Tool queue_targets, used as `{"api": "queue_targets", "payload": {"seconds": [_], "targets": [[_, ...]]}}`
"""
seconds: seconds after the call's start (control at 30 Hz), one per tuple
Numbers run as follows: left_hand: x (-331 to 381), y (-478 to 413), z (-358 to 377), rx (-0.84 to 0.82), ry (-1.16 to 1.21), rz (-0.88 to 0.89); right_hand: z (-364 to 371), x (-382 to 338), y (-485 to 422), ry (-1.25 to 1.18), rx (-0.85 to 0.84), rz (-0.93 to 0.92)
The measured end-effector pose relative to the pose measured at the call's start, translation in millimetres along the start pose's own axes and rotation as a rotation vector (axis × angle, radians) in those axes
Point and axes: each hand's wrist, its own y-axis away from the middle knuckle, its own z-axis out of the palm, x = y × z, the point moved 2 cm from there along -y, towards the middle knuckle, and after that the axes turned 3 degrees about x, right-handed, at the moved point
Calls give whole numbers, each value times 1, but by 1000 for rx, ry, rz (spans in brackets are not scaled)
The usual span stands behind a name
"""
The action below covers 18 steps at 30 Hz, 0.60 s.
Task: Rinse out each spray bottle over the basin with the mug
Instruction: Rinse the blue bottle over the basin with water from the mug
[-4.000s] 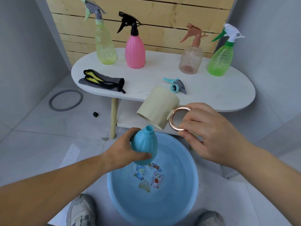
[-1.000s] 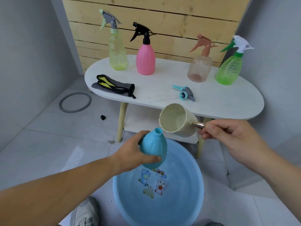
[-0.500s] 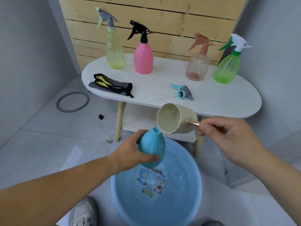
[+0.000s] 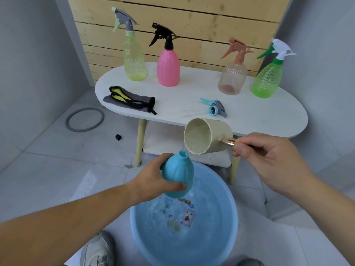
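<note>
Left hand grips the capless light-blue plastic spray bottle body, fingers wrapped round its lower half, thumb across the front. Bottle is near upright, tilted slightly, open neck on top, held over the far edge of the round light-blue plastic basin on the floor. Right hand pinches the rose-gold metal handle of the cream cylindrical mug. Mug is tipped on its side with the mouth facing left, lower lip just above and right of the bottle neck. Faint trickle at the lip, can't confirm it. Basin holds water with a rippled surface; cartoon print on its bottom shows through. White oval tabletop behind carries four capped spray bottles, all upright along the back: translucent yellow-green one with a grey trigger, opaque pink one with a black trigger just beside it, clear peach one with a brown trigger, ribbed green one with a white-green trigger at far right. Loose blue-grey trigger head lies on the tabletop near the front edge, apart from the bottles. Folded grey-and-yellow fabric piece lies at the left end. Grey ring and a small black item are on the floor left of the table legs. Grey shoe at bottom edge.
</note>
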Motion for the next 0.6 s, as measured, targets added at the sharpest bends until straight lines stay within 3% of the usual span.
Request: {"api": "queue_targets", "payload": {"seconds": [0.6], "targets": [[1,1,1,-4,-11,7,3,0,0,5,-11,-69]]}}
